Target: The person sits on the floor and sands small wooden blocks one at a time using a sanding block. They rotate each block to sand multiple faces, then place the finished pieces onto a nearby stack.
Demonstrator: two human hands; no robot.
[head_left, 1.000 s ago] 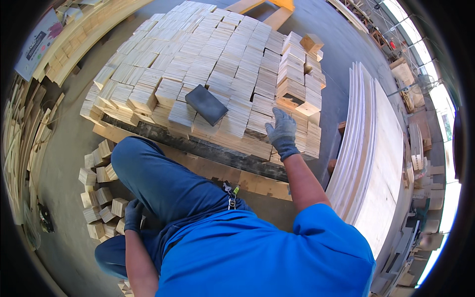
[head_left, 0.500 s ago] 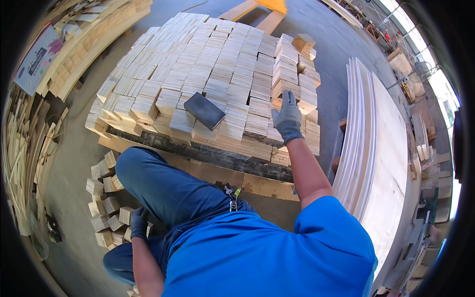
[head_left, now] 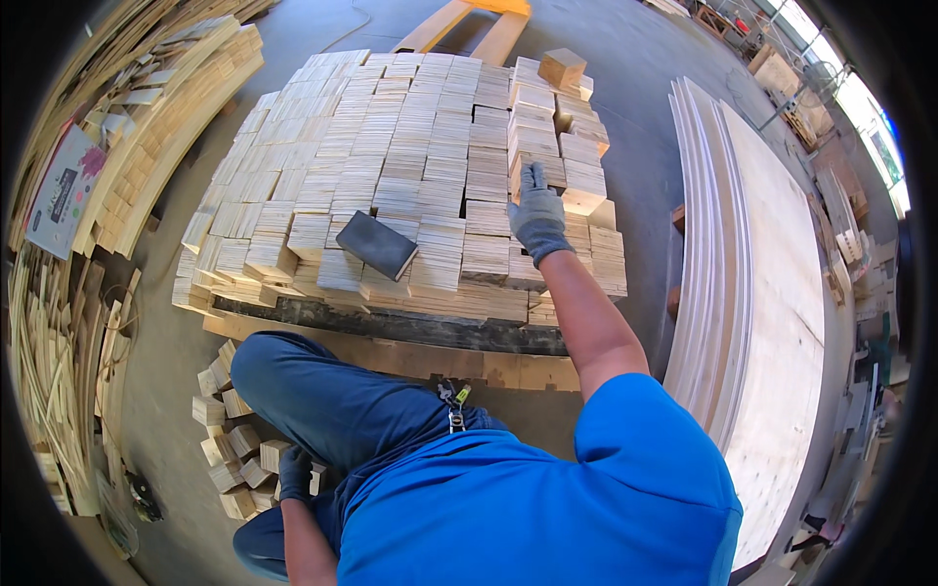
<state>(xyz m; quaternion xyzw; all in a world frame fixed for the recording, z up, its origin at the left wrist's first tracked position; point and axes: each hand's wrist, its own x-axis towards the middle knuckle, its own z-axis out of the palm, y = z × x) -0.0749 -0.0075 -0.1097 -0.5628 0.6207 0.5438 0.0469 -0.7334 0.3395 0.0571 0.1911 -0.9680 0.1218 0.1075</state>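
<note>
A pallet carries a broad stack of pale wooden blocks [head_left: 410,166]. My right hand [head_left: 535,220], in a grey glove, reaches over its right part and lies with fingers spread on the blocks next to a taller column of blocks [head_left: 576,146]. A dark grey flat pad [head_left: 376,244] lies on the stack to the left of that hand. My left hand [head_left: 293,474], in a dark glove, hangs low beside my knee among small loose blocks [head_left: 230,459] on the floor. A block touches its fingers, and its grip is hidden.
Large plywood sheets [head_left: 772,293] lie stacked at the right. The wooden pallet edge [head_left: 391,356] runs just in front of my knee. Yellow forks [head_left: 469,29] stick out behind the stack. Scrap strips [head_left: 59,342] and more stacked wood [head_left: 176,107] fill the left.
My right hand has moved from the near right edge of the stack farther up onto it, toward the taller column. My left hand stays low by the loose blocks.
</note>
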